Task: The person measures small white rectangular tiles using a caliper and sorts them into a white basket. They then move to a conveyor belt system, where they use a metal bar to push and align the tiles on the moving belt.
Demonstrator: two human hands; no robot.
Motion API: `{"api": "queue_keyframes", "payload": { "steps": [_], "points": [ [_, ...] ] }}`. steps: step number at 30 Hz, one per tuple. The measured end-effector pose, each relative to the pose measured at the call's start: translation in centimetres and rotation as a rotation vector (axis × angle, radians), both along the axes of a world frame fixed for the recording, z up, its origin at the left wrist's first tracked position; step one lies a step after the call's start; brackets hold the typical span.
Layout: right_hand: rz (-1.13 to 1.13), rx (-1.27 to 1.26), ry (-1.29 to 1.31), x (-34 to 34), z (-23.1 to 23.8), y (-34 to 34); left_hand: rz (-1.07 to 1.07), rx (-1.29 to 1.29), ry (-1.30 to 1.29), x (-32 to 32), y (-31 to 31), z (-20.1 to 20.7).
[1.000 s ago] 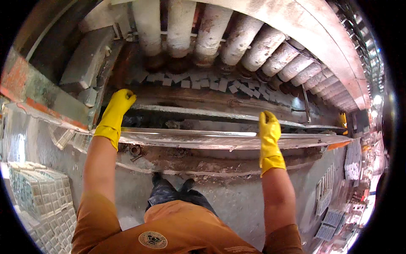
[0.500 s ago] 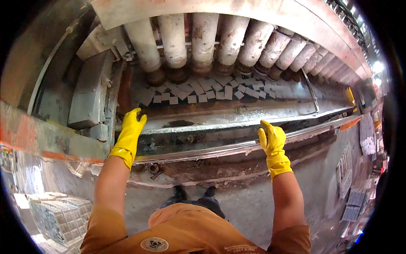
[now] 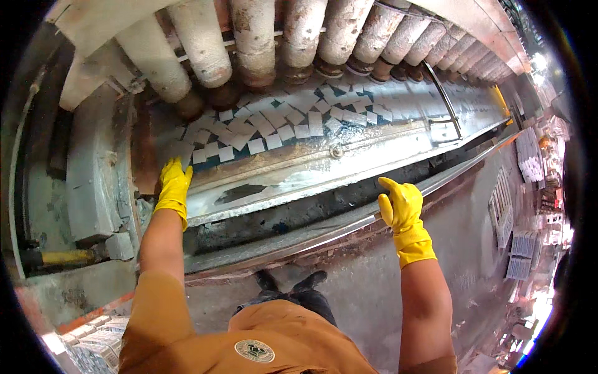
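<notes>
Both my hands wear yellow rubber gloves. At the left end of the wet machine bed, my left hand [image 3: 174,186] reaches over with fingers stretched forward, close beside the nearest of the small pale rectangular tiles [image 3: 256,146]. Whether its fingertips touch a tile I cannot make out. Several such tiles lie loosely scattered, some overlapping, across the bed below a row of thick crusted cylinders [image 3: 254,43]. To the right, my right hand [image 3: 400,206] hovers above the front trough and metal rail, thumb and forefinger apart, the other fingers bent, with nothing visible in it.
A metal rail [image 3: 336,229] runs along the trough's front edge. On the left stands a grey box-like block [image 3: 93,174]. A thin dark bar [image 3: 443,100] crosses the bed at right. Pale crates [image 3: 522,255] rest on the floor at far right.
The view has shifted, bringing more of the bed and tiles into sight. My left hand has reached farther forward, closer to the tiles. My right hand keeps much the same pose over the front rail.
</notes>
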State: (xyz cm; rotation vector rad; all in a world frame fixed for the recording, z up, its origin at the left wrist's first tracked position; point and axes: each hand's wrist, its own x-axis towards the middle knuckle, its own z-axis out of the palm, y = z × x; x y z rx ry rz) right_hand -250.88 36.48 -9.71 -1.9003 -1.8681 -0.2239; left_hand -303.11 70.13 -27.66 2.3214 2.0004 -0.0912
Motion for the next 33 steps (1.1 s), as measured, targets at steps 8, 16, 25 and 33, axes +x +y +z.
{"api": "queue_keyframes", "payload": {
  "steps": [8,16,25,33],
  "points": [
    [0.022,0.017,-0.009,0.2,-0.1,0.6,-0.073,-0.014,0.108,-0.2,1.8,-1.9],
    [0.002,-0.005,-0.013,-0.1,0.1,0.7,-0.125,-0.072,-0.021,-0.9,0.0,-3.5],
    [0.017,0.014,-0.017,0.1,0.0,0.5,-0.147,-0.226,-0.137,-0.5,-1.1,-1.5],
    [-0.006,-0.002,-0.029,-0.1,0.0,0.4,-0.085,-0.231,-0.159,0.3,-1.6,-1.5]
  ]
}}
